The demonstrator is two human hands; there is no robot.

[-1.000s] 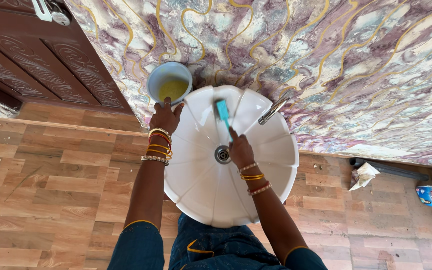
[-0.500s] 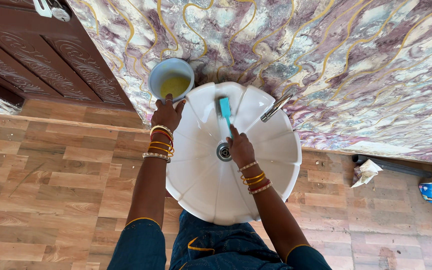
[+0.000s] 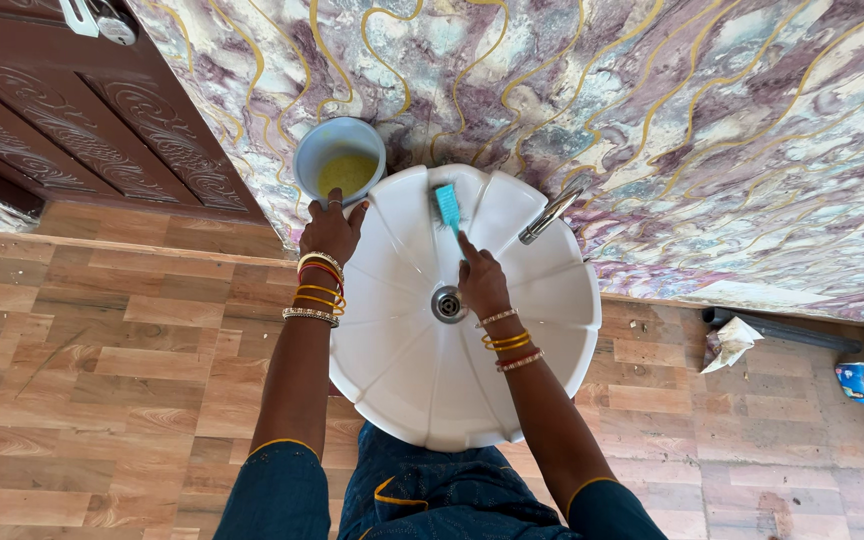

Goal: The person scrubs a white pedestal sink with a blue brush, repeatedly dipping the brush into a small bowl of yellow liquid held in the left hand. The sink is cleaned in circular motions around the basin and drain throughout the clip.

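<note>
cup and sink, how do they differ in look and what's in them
The cup is small, round and pale blue; the sink is far larger, white and ribbed like a shell. The cup holds yellowish liquid, while the sink holds none and shows a metal drain. The left hand steadies the cup; the right hand presses a teal brush against the sink's back wall. Both are open-topped basins set against the marbled wall.

bright even daylight, perhaps slight edge distortion
</note>
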